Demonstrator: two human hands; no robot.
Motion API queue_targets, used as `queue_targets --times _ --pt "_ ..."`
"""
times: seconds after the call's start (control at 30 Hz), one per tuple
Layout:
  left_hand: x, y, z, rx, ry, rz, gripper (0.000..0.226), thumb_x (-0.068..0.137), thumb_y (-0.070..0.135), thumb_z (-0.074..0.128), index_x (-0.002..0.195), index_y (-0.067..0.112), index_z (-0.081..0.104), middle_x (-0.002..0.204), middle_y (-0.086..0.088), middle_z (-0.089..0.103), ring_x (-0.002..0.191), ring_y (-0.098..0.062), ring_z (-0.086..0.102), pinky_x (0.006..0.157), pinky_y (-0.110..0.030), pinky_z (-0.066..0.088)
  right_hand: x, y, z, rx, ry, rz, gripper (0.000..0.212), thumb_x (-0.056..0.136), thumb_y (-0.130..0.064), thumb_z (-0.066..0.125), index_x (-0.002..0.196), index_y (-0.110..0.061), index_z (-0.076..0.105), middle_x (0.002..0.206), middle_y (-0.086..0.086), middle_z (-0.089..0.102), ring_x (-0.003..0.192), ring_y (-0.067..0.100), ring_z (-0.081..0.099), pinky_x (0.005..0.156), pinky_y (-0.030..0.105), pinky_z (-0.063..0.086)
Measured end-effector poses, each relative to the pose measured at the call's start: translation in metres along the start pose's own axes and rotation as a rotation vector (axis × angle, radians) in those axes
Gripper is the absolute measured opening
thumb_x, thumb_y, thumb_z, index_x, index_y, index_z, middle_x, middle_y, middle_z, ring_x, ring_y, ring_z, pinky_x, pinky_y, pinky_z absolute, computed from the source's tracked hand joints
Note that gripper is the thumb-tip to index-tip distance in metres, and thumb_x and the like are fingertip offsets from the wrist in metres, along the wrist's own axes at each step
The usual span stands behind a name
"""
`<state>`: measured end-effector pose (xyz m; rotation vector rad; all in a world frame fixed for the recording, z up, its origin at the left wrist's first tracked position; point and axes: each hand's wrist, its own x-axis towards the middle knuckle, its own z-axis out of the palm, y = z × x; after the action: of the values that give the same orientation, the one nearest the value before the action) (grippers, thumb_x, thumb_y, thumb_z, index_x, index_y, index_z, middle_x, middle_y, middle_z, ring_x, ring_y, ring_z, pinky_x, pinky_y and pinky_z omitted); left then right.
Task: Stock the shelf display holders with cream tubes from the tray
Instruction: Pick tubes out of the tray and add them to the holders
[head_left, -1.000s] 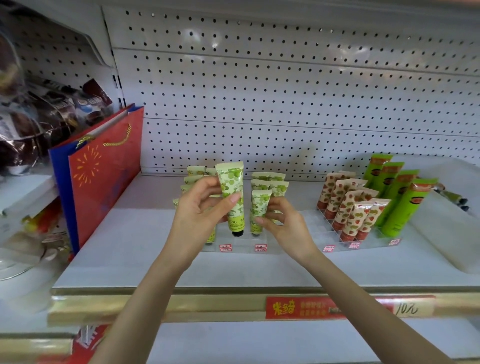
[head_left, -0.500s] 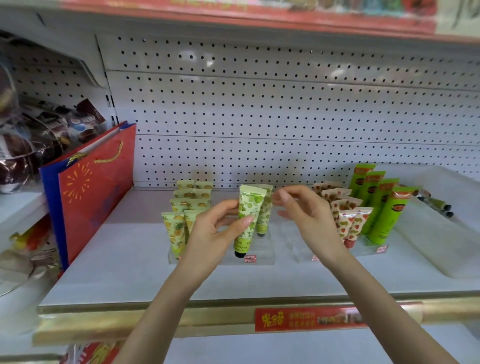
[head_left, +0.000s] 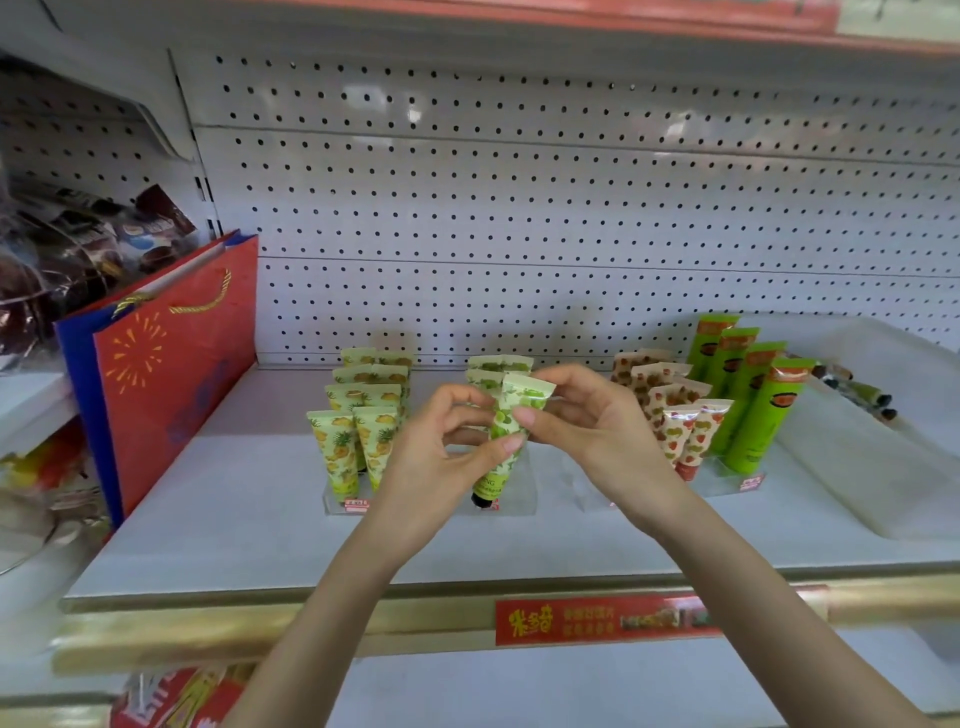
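Your left grip (head_left: 441, 457) and right grip (head_left: 587, 415) pinch one green tube (head_left: 511, 415); most holders (head_left: 509, 499) look stocked, this slot remains.

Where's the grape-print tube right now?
The pale green grape-print cream tube sits centre-frame, pinched between left hand and right hand, cap down above the clear acrylic holder.

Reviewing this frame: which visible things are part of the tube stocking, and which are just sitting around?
In the job: green grape tube held by left hand and right hand; clear holder; pineapple tubes; strawberry tubes; tray.
Lying about: red gift bag; snack packets.
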<state>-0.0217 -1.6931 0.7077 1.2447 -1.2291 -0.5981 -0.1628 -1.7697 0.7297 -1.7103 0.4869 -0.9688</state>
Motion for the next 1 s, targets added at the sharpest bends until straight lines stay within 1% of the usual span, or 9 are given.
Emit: queue_targets --times 0.1,0.2,0.3,0.4,0.53,0.63,0.7,0.87,1.0 --pt "-0.006 -0.001 -0.004 0.153 -0.022 -0.021 0.048 0.073 0.045 0.061 0.117 0.029 0.053 0.108 0.015 0.063 0.095 0.005 0.060 0.081 -0.015 0.048 0.004 0.000 -0.004 0.041 0.045 -0.010 0.018 0.079 -0.005 0.067 0.095 -0.013 0.063 0.092 0.002 0.070 0.084 0.015 0.068 0.077 0.030 0.057" --pt "-0.017 -0.005 -0.011 0.523 -0.082 -0.015 0.060 0.082 0.056 0.047 0.136 0.030 0.042 0.130 0.019 0.050 0.121 0.002 0.044 0.097 -0.020 0.035 0.013 0.004 -0.013 0.052 0.117 -0.026 0.018 0.082 0.000 0.064 0.093 -0.013 0.061 0.087 -0.002 0.069 0.079 0.007 0.067 0.072 0.024 0.057" --pt "-0.029 -0.011 -0.016 0.884 -0.186 0.046 0.062 0.090 0.062 0.033 0.143 0.030 0.031 0.146 0.017 0.034 0.133 -0.002 0.027 0.102 -0.019 0.025 0.023 0.016 -0.020 -0.044 0.132 -0.035 0.020 0.083 -0.002 0.065 0.092 -0.020 0.060 0.088 -0.003 0.067 0.079 0.005 0.065 0.071 0.021 0.055" --pt "-0.040 -0.018 -0.016 1.056 -0.281 0.057 0.082 0.077 0.071 0.001 0.146 0.031 0.022 0.152 0.015 0.023 0.137 -0.005 0.018 0.105 -0.016 0.011 0.030 0.034 -0.022 -0.167 0.130 -0.015 0.019 0.083 -0.008 0.067 0.096 -0.019 0.061 0.092 -0.004 0.067 0.084 0.010 0.064 0.077 0.025 0.053" --pt "-0.046 -0.025 -0.015 1.143 -0.337 0.013 0.089 0.075 0.071 -0.003 0.146 0.026 0.027 0.151 0.008 0.029 0.138 -0.013 0.026 0.113 -0.033 0.018 0.035 0.054 -0.020 -0.261 0.121 0.013 0.020 0.084 -0.010 0.067 0.102 -0.016 0.060 0.096 -0.005 0.067 0.090 0.013 0.065 0.084 0.030 0.053" --pt "-0.049 -0.033 -0.017 1.228 -0.351 0.026 0.071 0.090 0.063 0.015 0.127 0.018 0.056 0.127 0.001 0.060 0.113 -0.018 0.059 0.092 -0.039 0.048 0.035 0.060 -0.016 -0.299 0.102 0.019 0.020 0.084 -0.013 0.068 0.098 -0.024 0.058 0.095 -0.011 0.065 0.090 0.007 0.064 0.082 0.019 0.051" --pt "-0.049 -0.036 -0.020 1.259 -0.346 0.009 0.068 0.093 0.061 0.017 0.121 0.018 0.062 0.118 0.002 0.066 0.104 -0.016 0.064 0.083 -0.036 0.053 0.035 0.063 -0.015 -0.321 0.092 0.025 0.020 0.084 -0.013 0.067 0.099 -0.023 0.058 0.094 -0.012 0.064 0.089 0.005 0.063 0.079 0.011 0.049" --pt "-0.049 -0.036 -0.023 1.267 -0.350 -0.017 0.071 0.092 0.063 0.013 0.123 0.020 0.060 0.121 0.004 0.064 0.107 -0.015 0.062 0.087 -0.034 0.050 0.032 0.066 -0.014 -0.315 0.063 0.030 0.020 0.085 -0.010 0.066 0.099 -0.022 0.057 0.093 -0.014 0.062 0.086 -0.002 0.061 0.076 0.006 0.047" --pt "-0.048 -0.037 -0.022 1.187 -0.368 -0.022 0.099 0.071 0.076 -0.015 0.147 0.025 0.024 0.151 0.008 0.030 0.138 -0.013 0.027 0.112 -0.033 0.021 0.034 0.067 -0.015 -0.307 0.061 0.043 0.019 0.085 -0.010 0.066 0.099 -0.020 0.058 0.094 -0.010 0.065 0.087 0.000 0.062 0.078 0.009 0.049"
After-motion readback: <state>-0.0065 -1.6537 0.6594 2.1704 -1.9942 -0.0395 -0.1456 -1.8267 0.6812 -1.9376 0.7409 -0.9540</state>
